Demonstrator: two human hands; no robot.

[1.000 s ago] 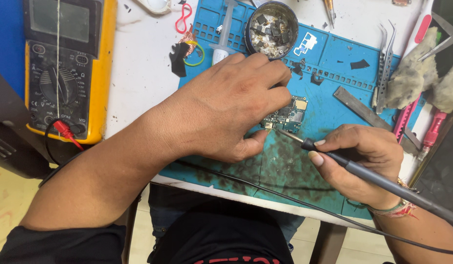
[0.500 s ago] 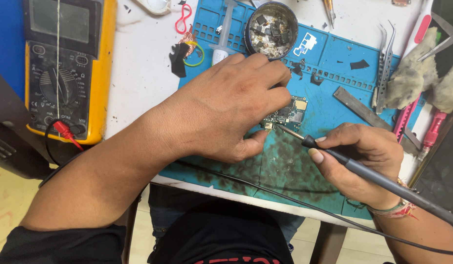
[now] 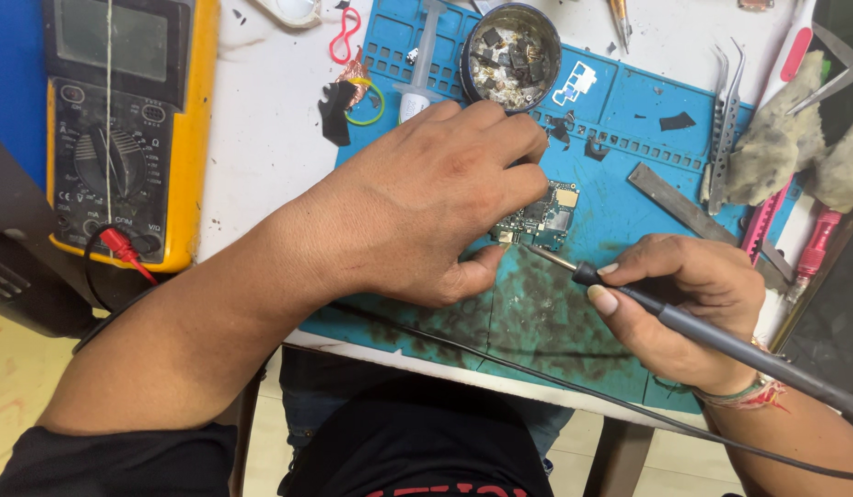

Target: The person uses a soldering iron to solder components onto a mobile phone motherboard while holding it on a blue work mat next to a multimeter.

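Black soldering iron in right hand

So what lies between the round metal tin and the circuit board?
In the head view, the left hand's fingertips and a bare strip of blue mat separate the metal tin from the circuit board.

A white table carries a stained blue work mat and a yellow multimeter.
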